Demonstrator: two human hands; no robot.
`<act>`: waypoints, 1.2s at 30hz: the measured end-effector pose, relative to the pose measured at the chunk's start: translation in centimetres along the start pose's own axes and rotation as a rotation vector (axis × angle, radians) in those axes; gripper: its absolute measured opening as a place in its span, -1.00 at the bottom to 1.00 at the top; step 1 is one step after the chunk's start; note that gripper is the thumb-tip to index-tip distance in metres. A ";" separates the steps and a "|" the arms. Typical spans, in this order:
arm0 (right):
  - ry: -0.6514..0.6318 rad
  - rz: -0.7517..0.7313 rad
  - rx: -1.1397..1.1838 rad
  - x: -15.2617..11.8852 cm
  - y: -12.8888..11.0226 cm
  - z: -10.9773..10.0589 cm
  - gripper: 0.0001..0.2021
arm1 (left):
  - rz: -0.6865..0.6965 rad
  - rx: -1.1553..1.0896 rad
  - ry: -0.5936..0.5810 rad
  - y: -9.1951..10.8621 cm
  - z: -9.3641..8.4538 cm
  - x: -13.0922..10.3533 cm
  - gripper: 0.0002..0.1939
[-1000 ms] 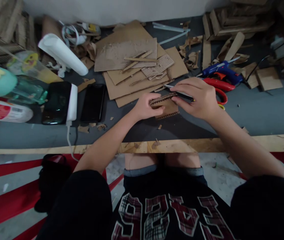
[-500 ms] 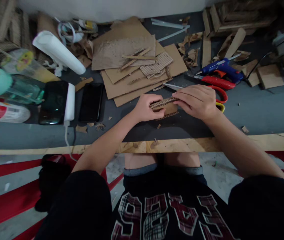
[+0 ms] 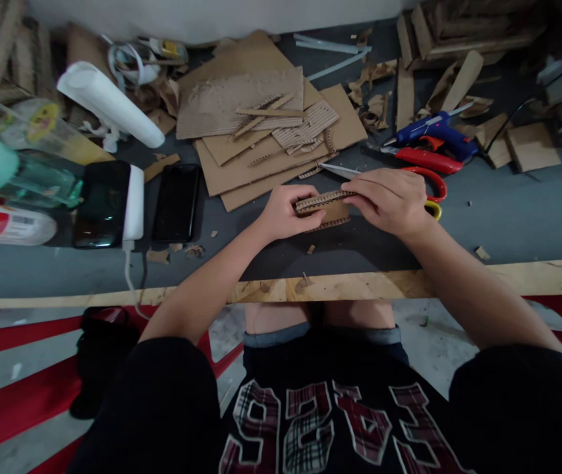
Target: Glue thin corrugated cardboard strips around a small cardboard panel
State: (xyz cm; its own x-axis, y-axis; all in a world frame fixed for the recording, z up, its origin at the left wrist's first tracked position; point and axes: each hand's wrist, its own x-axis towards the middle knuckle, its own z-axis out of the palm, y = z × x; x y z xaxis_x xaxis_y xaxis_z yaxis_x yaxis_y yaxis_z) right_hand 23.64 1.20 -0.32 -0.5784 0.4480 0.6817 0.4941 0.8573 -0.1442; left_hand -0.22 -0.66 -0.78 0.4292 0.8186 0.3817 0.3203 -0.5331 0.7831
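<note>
A small folded piece of cardboard point(image 3: 333, 212) is held above the desk near its front edge, its corrugated edge facing up. My left hand point(image 3: 288, 212) grips the left end, thumb in front and fingers behind. At the right end, my right hand point(image 3: 390, 199) pinches the top corrugated edge between thumb and fingertips. Partly under my right hand lie scissors point(image 3: 437, 184) with red and yellow handles, their blades pointing left. Just beyond the hands rests a stack of cardboard sheets point(image 3: 234, 172) with loose strips on top.
A blue glue gun point(image 3: 441, 131) and a red utility knife point(image 3: 429, 160) lie at the right. To the left are a black phone point(image 3: 176, 203), a white paper roll point(image 3: 110, 104), a power bank with a cable point(image 3: 134, 204) and bottles point(image 3: 8, 220). Glue sticks point(image 3: 327, 45) lie at the back.
Both hands keep their hold on the cardboard, which has barely moved. The whole view has shifted slightly.
</note>
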 end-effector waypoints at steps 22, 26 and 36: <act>0.134 0.618 0.081 0.7 -1.8 1.7 -0.86 | -0.414 -0.607 0.211 -2.1 1.2 0.7 -0.41; 0.051 0.611 0.064 0.7 -1.6 1.8 -0.82 | -0.358 -0.542 0.272 -2.5 1.0 0.9 -0.44; -0.022 0.471 -0.004 -0.1 -1.0 2.6 -0.59 | -0.339 -0.470 0.187 -1.2 1.6 0.3 -0.47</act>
State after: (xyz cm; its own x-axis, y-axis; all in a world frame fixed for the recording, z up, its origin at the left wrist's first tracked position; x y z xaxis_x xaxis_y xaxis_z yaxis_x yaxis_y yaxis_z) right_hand 21.47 0.95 -2.12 -0.3043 0.7931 0.5276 0.7081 0.5588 -0.4316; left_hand 0.88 -0.10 -2.41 0.1993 0.9726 0.1198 -0.0119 -0.1198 0.9927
